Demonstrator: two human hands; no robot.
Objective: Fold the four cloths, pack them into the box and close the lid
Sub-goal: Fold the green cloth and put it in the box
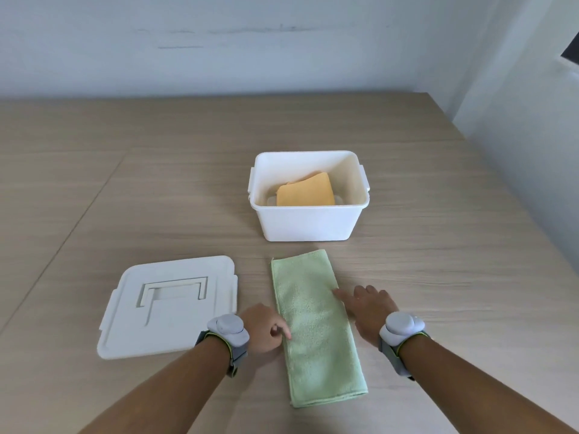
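Green cloth (316,327) folded lengthwise at lower centre of desk (125,189), left hand (263,330) pinching its left edge, right hand (366,311) spread flat on its right edge, open white box (308,220) above holding orange cloth (305,191), lid (166,305) at lower left.

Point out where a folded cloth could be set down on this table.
Free: the table right of the green cloth and white box, plus the wide stretch behind the lid. Crowded: the near middle, where lid, cloth and both hands sit close.
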